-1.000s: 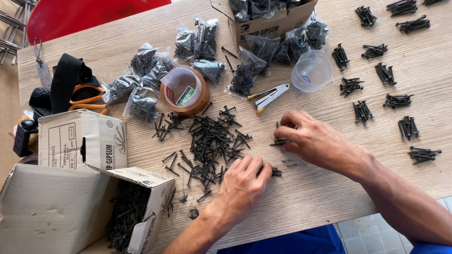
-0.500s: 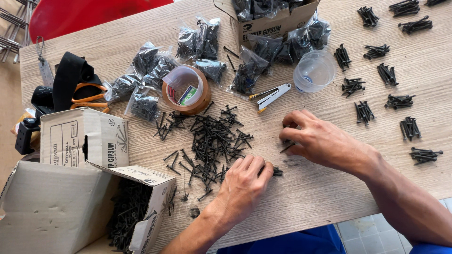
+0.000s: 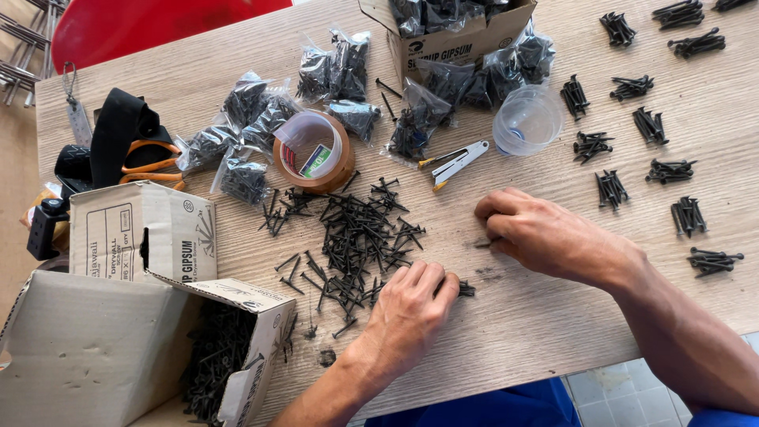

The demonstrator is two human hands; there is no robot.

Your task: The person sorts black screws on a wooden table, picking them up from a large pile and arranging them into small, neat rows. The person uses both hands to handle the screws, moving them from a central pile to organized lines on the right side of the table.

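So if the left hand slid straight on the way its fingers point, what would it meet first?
The left hand points up the table and slightly right. A few black screws lie right at its fingertips, so those probably come first; beyond them is bare wooden table.

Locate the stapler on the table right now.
In the head view, the stapler lies centre-table, between the clear plastic cup and the loose pile of black screws.

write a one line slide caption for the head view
Two bare hands, left and right, sort black screws on a wooden table.
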